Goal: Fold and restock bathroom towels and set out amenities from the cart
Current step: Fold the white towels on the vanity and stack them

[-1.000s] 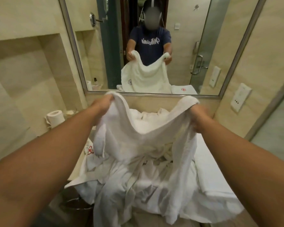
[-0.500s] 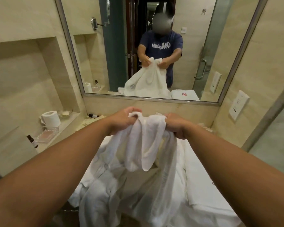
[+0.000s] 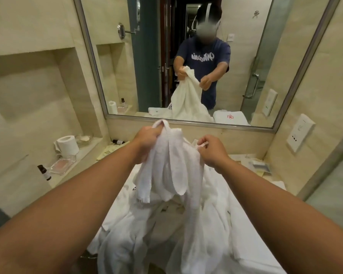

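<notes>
A wide rectangular wall mirror in a silver metal frame (image 3: 249,46) is shown above the beige stone vanity counter (image 3: 244,155). A person in a dark blue printed T-shirt is reflected in it, holding white cloth.

Most of the counter is covered by a loose heap of crumpled white linen (image 3: 210,240). It spreads from the middle of the view down to the lower edge.

A white terry bath towel (image 3: 172,169) is held up above this heap, just in front of the mirror's lower frame. It hangs in bunched vertical folds, and its lower end runs into the heap.

The towel's gathered top is gripped in the left hand (image 3: 147,139), whose fingers are curled round the bunch. An edge of the same towel is pinched between the thumb and fingertips of the right hand (image 3: 212,149). The two hands are held near each other but apart.

A white rectangular wall plate (image 3: 300,132) is fixed to the tiled wall at the right.

On the recessed ledge at the left the following are set:
- a white toilet-paper roll (image 3: 67,145), standing on end
- a clear shallow plastic tray (image 3: 62,165), just in front of the roll
- a small upright brown bottle with a black cap (image 3: 44,173), beside the tray

Flat amenity packets (image 3: 259,167) lie at the counter's right rear corner. Their print cannot be read.
</notes>
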